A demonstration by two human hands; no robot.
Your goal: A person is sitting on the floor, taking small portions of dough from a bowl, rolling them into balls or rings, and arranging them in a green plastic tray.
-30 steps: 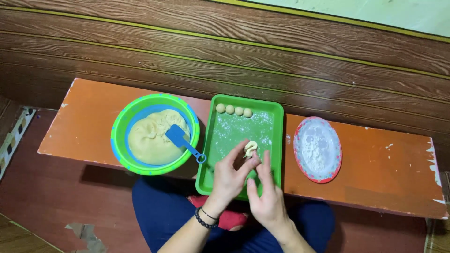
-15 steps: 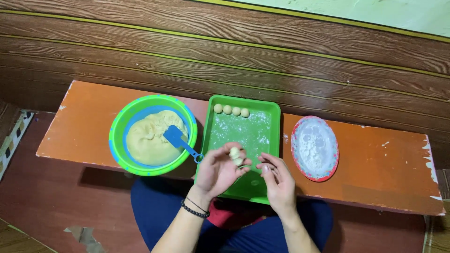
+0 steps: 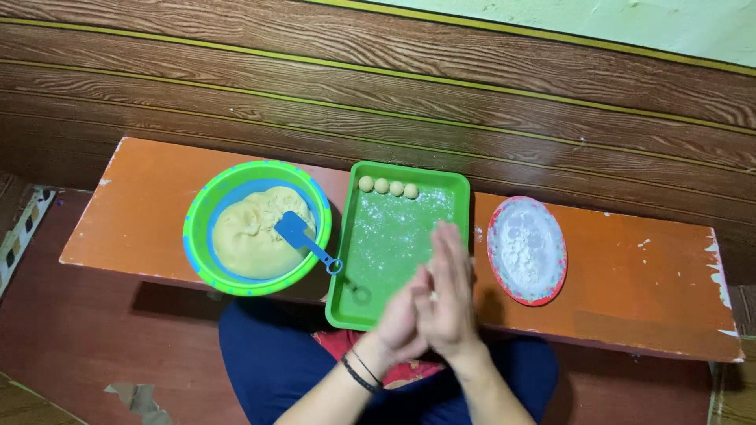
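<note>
Palms pressed together, fingers upward.
Left hand (image 3: 402,319) and right hand (image 3: 450,295) meet flat; both forearms angle inward.

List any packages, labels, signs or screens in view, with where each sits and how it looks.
None in view. The orange bench carries only unmarked kitchenware:
Green bowl with blue inner rim, at left, holding yellow dough.
Green rectangular tray, centre, floured.
Red-rimmed oval plate of white flour, at right.

Tray (image 3: 386,236) between bowl (image 3: 201,236), plate (image 3: 555,271)
</note>
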